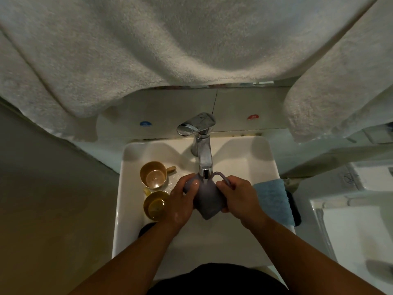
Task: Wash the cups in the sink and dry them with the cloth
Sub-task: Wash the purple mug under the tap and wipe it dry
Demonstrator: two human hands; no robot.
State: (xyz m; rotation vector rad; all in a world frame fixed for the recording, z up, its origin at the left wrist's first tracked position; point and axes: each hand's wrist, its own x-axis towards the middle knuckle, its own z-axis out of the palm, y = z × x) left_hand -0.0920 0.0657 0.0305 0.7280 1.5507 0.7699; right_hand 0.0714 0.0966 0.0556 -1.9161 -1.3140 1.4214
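I hold a grey-purple cup [207, 201] under the spout of the chrome tap [203, 143], over the middle of the white sink [240, 158]. My left hand [180, 201] grips its left side near the rim. My right hand [238, 194] holds its right side, with fingers at the handle. Two tan cups stand upright in the left part of the basin: one [153, 174] farther back, one [154, 206] nearer, partly hidden by my left hand. A blue cloth [273, 199] lies over the sink's right rim.
Large white towels [170, 43] hang above the sink, and one [331, 99] hangs at the right. A dark object [146, 228] sits low in the basin under my left forearm. A white surface [357, 231] lies to the right.
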